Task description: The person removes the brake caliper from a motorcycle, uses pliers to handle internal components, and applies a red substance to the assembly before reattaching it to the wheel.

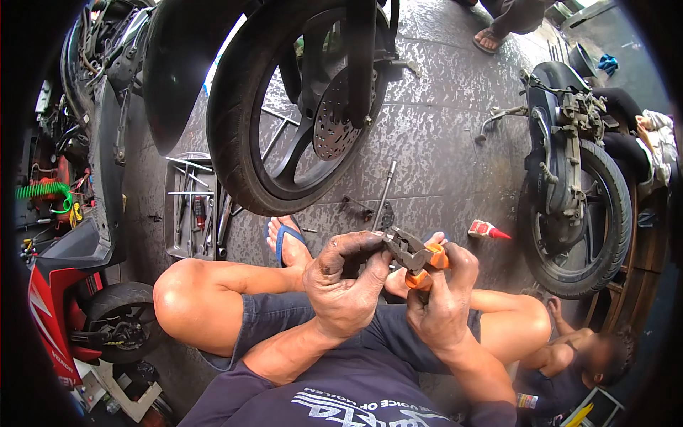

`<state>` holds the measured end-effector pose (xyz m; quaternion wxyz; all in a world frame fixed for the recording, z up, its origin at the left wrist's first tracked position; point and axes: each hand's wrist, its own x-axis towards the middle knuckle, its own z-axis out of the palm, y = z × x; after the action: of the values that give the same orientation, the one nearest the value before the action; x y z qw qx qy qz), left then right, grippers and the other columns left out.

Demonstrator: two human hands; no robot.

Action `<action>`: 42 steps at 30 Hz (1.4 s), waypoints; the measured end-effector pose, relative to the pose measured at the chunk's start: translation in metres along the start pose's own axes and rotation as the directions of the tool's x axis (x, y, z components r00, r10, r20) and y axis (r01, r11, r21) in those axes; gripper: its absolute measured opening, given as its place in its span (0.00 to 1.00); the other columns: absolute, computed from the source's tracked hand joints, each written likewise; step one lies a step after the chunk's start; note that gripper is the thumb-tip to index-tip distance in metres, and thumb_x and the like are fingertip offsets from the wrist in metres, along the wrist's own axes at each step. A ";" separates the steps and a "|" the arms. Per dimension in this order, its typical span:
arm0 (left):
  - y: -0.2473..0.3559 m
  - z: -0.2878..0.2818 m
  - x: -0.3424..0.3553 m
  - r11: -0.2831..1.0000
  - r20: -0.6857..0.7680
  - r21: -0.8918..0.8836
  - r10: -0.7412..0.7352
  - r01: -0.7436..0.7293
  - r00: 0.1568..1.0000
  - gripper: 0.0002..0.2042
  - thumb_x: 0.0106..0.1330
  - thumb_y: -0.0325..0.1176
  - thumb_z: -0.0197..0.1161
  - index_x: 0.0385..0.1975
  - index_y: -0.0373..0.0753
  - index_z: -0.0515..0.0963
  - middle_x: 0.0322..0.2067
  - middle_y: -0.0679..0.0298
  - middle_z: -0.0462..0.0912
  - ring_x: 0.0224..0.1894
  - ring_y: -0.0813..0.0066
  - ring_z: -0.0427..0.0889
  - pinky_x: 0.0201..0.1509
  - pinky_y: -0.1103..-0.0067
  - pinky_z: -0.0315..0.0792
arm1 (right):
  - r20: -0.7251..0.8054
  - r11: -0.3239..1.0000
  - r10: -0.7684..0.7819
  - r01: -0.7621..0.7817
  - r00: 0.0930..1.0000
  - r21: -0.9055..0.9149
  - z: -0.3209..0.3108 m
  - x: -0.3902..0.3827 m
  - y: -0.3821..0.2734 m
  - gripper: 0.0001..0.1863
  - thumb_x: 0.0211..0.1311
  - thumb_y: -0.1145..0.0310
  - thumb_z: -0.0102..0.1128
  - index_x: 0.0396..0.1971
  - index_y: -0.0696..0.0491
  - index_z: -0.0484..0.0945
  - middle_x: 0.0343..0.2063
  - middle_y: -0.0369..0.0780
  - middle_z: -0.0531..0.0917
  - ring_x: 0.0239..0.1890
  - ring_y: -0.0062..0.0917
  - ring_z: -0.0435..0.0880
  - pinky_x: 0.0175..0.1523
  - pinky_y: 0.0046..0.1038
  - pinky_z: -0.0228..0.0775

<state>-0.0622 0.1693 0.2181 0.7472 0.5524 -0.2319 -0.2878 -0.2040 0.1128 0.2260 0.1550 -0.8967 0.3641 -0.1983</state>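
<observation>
Above my lap, my right hand (445,306) grips a pair of pliers (418,279) by its orange handles. The metal jaws point up and left, toward my left hand (345,295). That hand is closed, its thumb and fingertips pinched around something small and dark at the jaws; I cannot make out what it is. Both hands are smudged with black grease. Beyond them stands a motorcycle front wheel (231,135) with a perforated brake disc (336,117). A long metal rod-like tool (386,191) and a dark part (359,208) lie on the floor before me.
At left is a tool tray (171,213) with wrenches and a red screwdriver. A white bottle with a red nozzle (487,230) lies right. Motorcycles stand at left and right, including a wheel (612,213). A person (569,363) sits at lower right; another's sandalled foot (488,39) shows far off.
</observation>
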 end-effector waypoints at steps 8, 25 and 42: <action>0.002 -0.004 0.008 0.994 0.100 -0.101 -0.037 0.047 0.994 0.13 0.60 0.15 0.64 0.44 0.32 0.76 0.40 0.61 0.84 0.42 0.79 0.83 0.49 0.82 0.77 | 0.042 1.000 -0.013 0.012 0.999 0.005 -0.006 0.005 0.003 0.30 0.37 0.73 0.70 0.47 0.58 0.77 0.52 0.49 0.70 0.56 0.46 0.69 0.59 0.49 0.59; 0.018 -0.030 0.033 0.933 0.445 -0.087 -0.277 0.349 0.852 0.18 0.60 0.17 0.62 0.49 0.35 0.69 0.41 0.63 0.81 0.45 0.79 0.81 0.52 0.82 0.75 | 0.040 0.996 -0.066 0.068 0.997 -0.052 -0.030 0.010 0.015 0.16 0.36 0.75 0.68 0.32 0.58 0.81 0.51 0.46 0.74 0.57 0.43 0.70 0.63 0.52 0.57; 0.022 -0.031 0.032 0.910 0.489 -0.046 -0.339 0.412 0.803 0.15 0.59 0.17 0.63 0.46 0.33 0.72 0.40 0.65 0.80 0.44 0.82 0.80 0.51 0.82 0.75 | 0.083 0.997 -0.062 0.066 0.995 -0.048 -0.032 -0.001 0.018 0.17 0.37 0.74 0.69 0.34 0.58 0.81 0.50 0.47 0.74 0.56 0.43 0.71 0.58 0.47 0.59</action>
<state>-0.0151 0.1737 0.2317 0.6354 0.4429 -0.2695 -0.5723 -0.2307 0.0970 0.2461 0.1404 -0.9188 0.3336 -0.1573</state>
